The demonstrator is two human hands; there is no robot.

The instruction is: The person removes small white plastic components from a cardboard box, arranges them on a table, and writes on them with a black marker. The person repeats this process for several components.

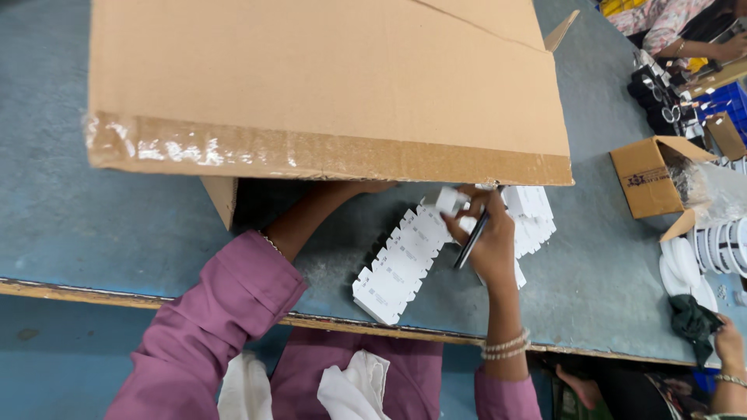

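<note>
Head view: two hands are seen from above at a blue bench, both sleeves mauve.
Right hand (489,237): fingers are closed together on a black pen (471,239), which is held slanted with its lower end pointing toward the bench edge; beaded bracelets are worn at the wrist.
Small white box (450,200): it is pinched at the right fingertips, just above the pen.
Left hand (372,187): it is reached under the flap of the large cardboard carton (327,85); only its edge is seen, so whether it is open or closed cannot be told.
Row of white boxes (398,264): small white boxes are lined in a diagonal row on the bench, between the two forearms, touching one another.
Second stack of white boxes (533,218): it is laid just beside the right hand, partly under the carton flap.
Bench (93,225): its blue top is worn.
Small open brown carton (650,175): it is placed well apart at the right.
Another person's hand (730,342): it is seen at the right edge beside a dark green cloth (692,323).
</note>
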